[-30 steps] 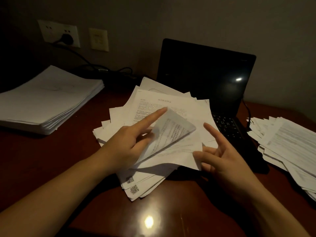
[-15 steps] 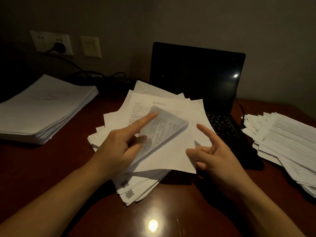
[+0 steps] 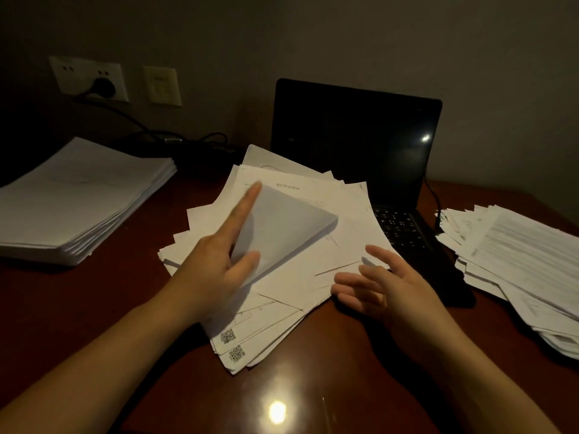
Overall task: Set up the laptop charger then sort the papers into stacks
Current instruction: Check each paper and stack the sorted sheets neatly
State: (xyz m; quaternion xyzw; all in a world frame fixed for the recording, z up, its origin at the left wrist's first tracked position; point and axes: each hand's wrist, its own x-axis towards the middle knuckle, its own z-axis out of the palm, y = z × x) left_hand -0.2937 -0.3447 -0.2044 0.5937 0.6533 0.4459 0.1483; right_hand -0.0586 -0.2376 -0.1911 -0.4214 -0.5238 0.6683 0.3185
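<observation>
At the loose pile (image 3: 269, 324) mid-desk: left hand (image 3: 213, 270) pinching the curled top sheet (image 3: 288, 233) under the thumb, forefinger stretched out; right hand (image 3: 388, 289) spread, empty, at the pile's right edge. Pin the pile with that palm, peel a single sheet — feel for a clinging second — and square it onto the neat stack (image 3: 78, 198) left or the ragged stack (image 3: 517, 261) right. Behind, open laptop (image 3: 354, 136), plug (image 3: 105, 86) seated in the wall.

heading (image 3: 287, 187) on top sheet (image 3: 341, 208) of middle pile (image 3: 282, 311): one line of Chinese characters, too blurred to read surely | QR code (image 3: 228, 336) on a lower sheet's near corner | second QR code (image 3: 237, 353) on the sheet just below | right-hand stack (image 3: 517, 255): printed lines, illegible
</observation>
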